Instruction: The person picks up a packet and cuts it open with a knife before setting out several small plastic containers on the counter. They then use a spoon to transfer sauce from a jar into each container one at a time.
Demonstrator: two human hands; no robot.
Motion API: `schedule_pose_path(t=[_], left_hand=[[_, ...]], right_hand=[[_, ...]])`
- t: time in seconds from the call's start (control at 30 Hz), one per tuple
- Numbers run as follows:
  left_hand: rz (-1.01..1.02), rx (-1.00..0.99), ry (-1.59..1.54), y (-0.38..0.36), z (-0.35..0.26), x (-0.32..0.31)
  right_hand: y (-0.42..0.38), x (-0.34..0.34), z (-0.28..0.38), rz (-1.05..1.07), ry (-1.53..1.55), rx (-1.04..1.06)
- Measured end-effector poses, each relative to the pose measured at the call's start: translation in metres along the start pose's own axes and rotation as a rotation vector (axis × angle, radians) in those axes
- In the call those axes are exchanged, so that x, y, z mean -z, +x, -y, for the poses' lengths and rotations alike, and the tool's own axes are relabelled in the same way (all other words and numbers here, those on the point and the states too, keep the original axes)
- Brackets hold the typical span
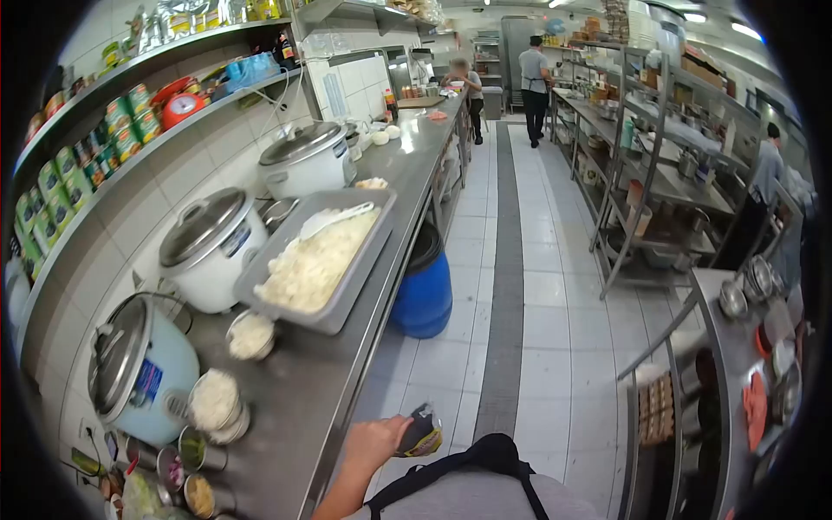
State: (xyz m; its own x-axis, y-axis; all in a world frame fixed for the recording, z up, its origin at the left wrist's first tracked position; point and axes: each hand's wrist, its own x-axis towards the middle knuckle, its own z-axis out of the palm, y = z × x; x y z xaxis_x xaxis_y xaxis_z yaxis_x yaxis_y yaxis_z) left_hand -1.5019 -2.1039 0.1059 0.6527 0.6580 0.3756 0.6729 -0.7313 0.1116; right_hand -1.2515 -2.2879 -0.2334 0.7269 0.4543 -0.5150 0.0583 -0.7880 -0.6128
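Note:
My left hand (pixel 374 444) is closed on the edge of a dark plastic packet (pixel 421 433) with a yellow patch near its bottom. It holds the packet over the floor, beside the front edge of the steel counter (pixel 325 381). What the packet contains cannot be made out. My right hand is out of view. On the counter, a grey tub (pixel 388 212) of cooked rice (pixel 316 264) has a white rice paddle (pixel 340 218) lying on top. Bowls of rice (pixel 250 336) stand nearer me, close to a stack of rice-filled bowls (pixel 215 400).
Several rice cookers (pixel 212 247) line the wall, under shelves of cans (pixel 69 186). A blue barrel (pixel 425 295) stands below the counter. Metal racks (pixel 663 165) and a side table (pixel 719 303) flank the aisle on the right. Co-workers (pixel 534 82) are farther off.

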Motion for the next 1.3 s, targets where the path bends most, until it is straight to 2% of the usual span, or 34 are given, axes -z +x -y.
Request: schedule_pose_path(t=[0.1,0.17,0.2,0.23,0.27,0.3,0.33,0.37,0.4,0.43,0.47,0.5,0.57,0.6,0.63,0.67,0.7,0.73,0.9,0.97,1.0,1.07,1.1,1.13,1.17,1.23,1.27,1.3], left_hand=[[-0.039,-0.033,0.023,0.106,0.005,-0.033],[-0.107,-0.093,0.075,0.176,0.011,-0.039],[-0.131,-0.079,0.076,0.21,0.017,-0.044],[-0.159,-0.065,0.08,0.245,0.023,-0.049],[-0.182,-0.07,0.094,0.28,0.029,-0.055],[-0.205,-0.076,0.114,0.317,0.037,-0.063],[-0.194,-0.059,0.122,0.355,0.044,-0.072],[-0.201,-0.082,0.136,0.392,0.053,-0.08],[-0.196,-0.104,0.145,0.424,0.061,-0.087],[-0.186,-0.097,0.15,0.462,0.073,-0.091],[-0.236,-0.095,0.153,0.499,0.083,-0.096],[-0.28,-0.083,0.154,0.533,0.092,-0.102],[-0.277,-0.032,0.271,0.603,0.115,-0.105],[-0.31,-0.047,0.275,0.639,0.132,-0.11],[-0.336,-0.062,0.283,0.672,0.149,-0.115],[-0.329,-0.027,0.342,0.703,0.158,-0.113],[-0.333,0.001,0.403,0.738,0.167,-0.114],[-0.372,0.009,0.453,0.771,0.182,-0.121],[-0.371,0.106,0.665,0.906,0.267,-0.159],[-0.383,0.219,0.672,0.986,0.31,-0.178],[-0.334,0.314,0.674,1.011,0.331,-0.183],[-0.337,0.321,0.706,1.057,0.373,-0.194],[-0.322,0.313,0.721,1.076,0.387,-0.198],[-0.261,0.369,0.747,1.092,0.401,-0.199],[-0.209,0.424,0.774,1.113,0.414,-0.203],[-0.186,0.465,0.776,1.147,0.452,-0.216],[-0.175,0.473,0.77,1.159,0.469,-0.224],[-0.165,0.491,0.774,1.17,0.484,-0.234]], right_hand=[[0.174,0.062,-0.1,-0.064,-0.093,0.181],[0.244,0.091,-0.117,-0.082,-0.184,0.267],[0.284,0.104,-0.065,-0.086,-0.237,0.309],[0.33,0.109,0.059,-0.091,-0.287,0.355],[0.365,0.114,0.064,-0.099,-0.336,0.406],[0.404,0.121,0.13,-0.175,-0.227,0.562],[0.431,0.14,0.199,0.014,-0.12,0.475],[0.464,0.147,0.243,0.037,0.025,0.513],[0.476,0.161,0.288,0.103,0.319,0.451],[0.474,0.175,0.329,0.064,0.441,0.312],[0.501,0.177,0.336,0.046,0.465,0.245],[0.522,0.182,0.328,0.032,0.477,0.174],[0.568,0.185,0.284,0.08,0.315,0.11],[0.564,0.194,0.281,0.131,0.4,-0.085],[0.575,0.192,0.255,0.128,0.406,-0.073],[0.61,0.19,0.21,0.146,0.399,-0.082],[0.617,0.164,0.134,0.098,0.321,-0.257],[0.645,0.159,0.155,0.105,0.327,-0.253],[0.781,0.173,0.286,0.083,0.186,-0.1],[0.882,0.205,0.386,0.079,0.091,-0.005],[0.92,0.202,0.461,0.069,0.076,0.046],[0.965,0.211,0.593,0.075,0.011,0.119],[1.06,0.297,0.637,0.09,-0.038,0.141],[1.089,0.299,0.635,0.103,-0.092,0.167],[1.15,0.301,0.687,0.119,0.16,0.175],[1.213,0.303,0.824,0.031,0.004,0.357],[1.263,0.294,0.864,0.064,0.145,0.425],[1.264,0.284,0.921,0.051,0.227,0.476]])
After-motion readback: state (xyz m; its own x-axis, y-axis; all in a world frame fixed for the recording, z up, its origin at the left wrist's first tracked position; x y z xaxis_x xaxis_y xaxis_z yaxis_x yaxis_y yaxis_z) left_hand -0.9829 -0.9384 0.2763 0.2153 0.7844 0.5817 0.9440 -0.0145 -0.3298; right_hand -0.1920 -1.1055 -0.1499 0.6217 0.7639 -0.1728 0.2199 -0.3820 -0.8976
